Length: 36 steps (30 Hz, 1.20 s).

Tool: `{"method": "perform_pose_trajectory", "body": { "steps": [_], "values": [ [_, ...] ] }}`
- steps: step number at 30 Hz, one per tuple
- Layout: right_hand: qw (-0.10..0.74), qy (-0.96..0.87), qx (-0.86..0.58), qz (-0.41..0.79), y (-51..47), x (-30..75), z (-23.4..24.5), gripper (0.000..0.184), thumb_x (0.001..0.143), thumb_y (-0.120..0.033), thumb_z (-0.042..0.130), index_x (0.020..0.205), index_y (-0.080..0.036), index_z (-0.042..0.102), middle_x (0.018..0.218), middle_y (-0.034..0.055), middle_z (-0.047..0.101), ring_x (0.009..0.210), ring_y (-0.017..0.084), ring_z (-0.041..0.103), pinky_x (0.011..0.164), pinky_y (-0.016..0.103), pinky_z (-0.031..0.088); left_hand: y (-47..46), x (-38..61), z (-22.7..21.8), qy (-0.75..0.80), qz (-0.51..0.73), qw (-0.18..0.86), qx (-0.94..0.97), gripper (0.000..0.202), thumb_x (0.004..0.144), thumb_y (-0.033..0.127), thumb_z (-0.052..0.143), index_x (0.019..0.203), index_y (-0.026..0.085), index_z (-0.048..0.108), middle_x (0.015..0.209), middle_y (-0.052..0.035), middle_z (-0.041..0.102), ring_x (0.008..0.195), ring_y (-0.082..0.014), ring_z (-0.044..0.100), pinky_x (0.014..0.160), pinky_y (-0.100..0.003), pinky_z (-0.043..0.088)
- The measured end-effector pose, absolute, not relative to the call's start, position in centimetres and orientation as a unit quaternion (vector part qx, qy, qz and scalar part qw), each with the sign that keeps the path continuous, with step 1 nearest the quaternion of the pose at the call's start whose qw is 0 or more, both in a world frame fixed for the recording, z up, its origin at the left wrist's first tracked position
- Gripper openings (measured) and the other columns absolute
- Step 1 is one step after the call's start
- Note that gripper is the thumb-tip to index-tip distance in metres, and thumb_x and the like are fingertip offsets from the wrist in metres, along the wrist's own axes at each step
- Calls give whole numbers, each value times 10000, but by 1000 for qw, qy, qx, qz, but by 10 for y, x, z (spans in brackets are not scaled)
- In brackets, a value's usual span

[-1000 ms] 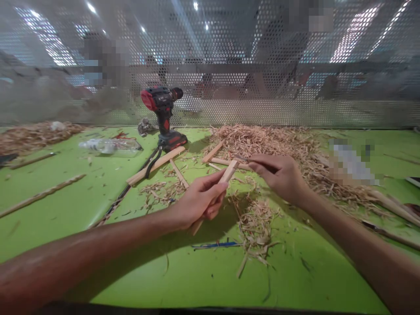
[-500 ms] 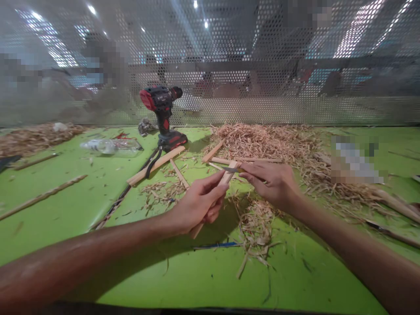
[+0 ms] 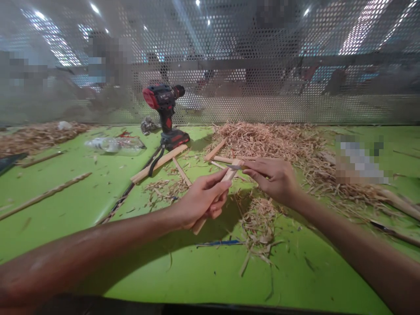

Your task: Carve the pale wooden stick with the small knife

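Note:
My left hand (image 3: pixel 205 199) is closed round a flat strip of pale wood (image 3: pixel 230 173), whose lower end (image 3: pixel 198 225) sticks out beneath the fingers. The strip slants up and away to the right. My right hand (image 3: pixel 274 177) is closed on a small knife (image 3: pixel 235 167); most of its handle is hidden in the fingers. The blade lies across the upper part of the strip, close to my left thumb and forefinger. Curled wood shavings (image 3: pixel 260 223) lie on the green table (image 3: pixel 157 267) under both hands.
A cordless drill (image 3: pixel 166 116) stands at the back, beside a wood slat (image 3: pixel 159 165). A large heap of shavings (image 3: pixel 265 140) lies behind my hands. Plastic packaging (image 3: pixel 114 145) and a thin stick (image 3: pixel 49 194) are at left. A perforated screen (image 3: pixel 223 87) closes off the back.
The whole view has shifted slightly. The knife blade stays across the upper part of the wood strip, and both hands keep their grips.

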State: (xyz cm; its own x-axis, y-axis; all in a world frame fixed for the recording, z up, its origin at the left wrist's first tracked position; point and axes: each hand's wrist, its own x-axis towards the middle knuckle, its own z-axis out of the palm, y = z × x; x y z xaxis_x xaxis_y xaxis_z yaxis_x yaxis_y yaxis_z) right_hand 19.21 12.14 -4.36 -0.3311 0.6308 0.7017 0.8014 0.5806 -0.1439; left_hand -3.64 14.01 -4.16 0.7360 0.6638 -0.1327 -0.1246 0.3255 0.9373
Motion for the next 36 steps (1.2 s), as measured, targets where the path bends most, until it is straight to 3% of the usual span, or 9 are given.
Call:
{"method": "perform_pose_trajectory", "body": {
  "steps": [5, 13, 18, 21, 24, 31, 36],
  "values": [
    [372, -811, -435, -120, 124, 196, -45, 204, 934, -251, 636, 1062, -174, 774, 903, 63, 782, 775, 207, 743, 648, 324, 623, 142, -35, -43, 266, 248, 777, 514, 390, 940, 293, 601, 1314, 197, 550, 632, 79, 413, 428, -24, 293, 369, -142, 260],
    [359, -802, -467, -96, 125, 196, -51, 193, 935, -305, 639, 1063, -258, 775, 929, 35, 781, 805, 215, 746, 622, 341, 625, 145, -33, -45, 289, 241, 774, 510, 420, 944, 295, 596, 1349, 200, 541, 630, 79, 411, 428, -22, 287, 365, -138, 254],
    [406, -680, -611, -1, 130, 236, -48, 268, 950, -401, 596, 1069, -241, 775, 848, 62, 778, 491, 163, 633, 383, 308, 508, 133, -41, -40, 283, 209, 757, 550, 577, 923, 318, 629, 1471, 236, 467, 674, 57, 496, 433, -24, 358, 374, -147, 307],
    [477, -598, -642, -47, 136, 258, -39, 256, 901, -396, 665, 1056, -228, 779, 977, 98, 772, 693, 211, 717, 554, 346, 597, 131, -43, -37, 255, 215, 760, 558, 605, 930, 318, 618, 1503, 262, 432, 665, 65, 484, 432, -23, 366, 387, -149, 323],
    [495, -626, -600, -56, 138, 250, -31, 204, 871, -383, 704, 1021, -272, 787, 1046, 80, 762, 883, 256, 739, 691, 387, 634, 137, -40, -38, 246, 229, 765, 550, 601, 942, 280, 588, 1516, 247, 414, 647, 74, 450, 427, -21, 343, 386, -148, 310],
    [417, -775, -474, -10, 120, 203, -31, 195, 905, -311, 672, 1073, -304, 772, 946, 35, 777, 727, 220, 745, 511, 338, 644, 143, -37, -44, 250, 246, 763, 543, 582, 939, 286, 592, 1498, 232, 438, 622, 76, 415, 422, -34, 350, 386, -164, 291],
    [387, -806, -445, -52, 117, 194, -35, 203, 911, -226, 658, 1082, -217, 766, 945, 58, 777, 786, 212, 754, 641, 345, 674, 142, -35, -45, 264, 251, 756, 544, 534, 948, 302, 577, 1463, 213, 471, 608, 81, 393, 411, -35, 310, 377, -168, 272]
  ]
}}
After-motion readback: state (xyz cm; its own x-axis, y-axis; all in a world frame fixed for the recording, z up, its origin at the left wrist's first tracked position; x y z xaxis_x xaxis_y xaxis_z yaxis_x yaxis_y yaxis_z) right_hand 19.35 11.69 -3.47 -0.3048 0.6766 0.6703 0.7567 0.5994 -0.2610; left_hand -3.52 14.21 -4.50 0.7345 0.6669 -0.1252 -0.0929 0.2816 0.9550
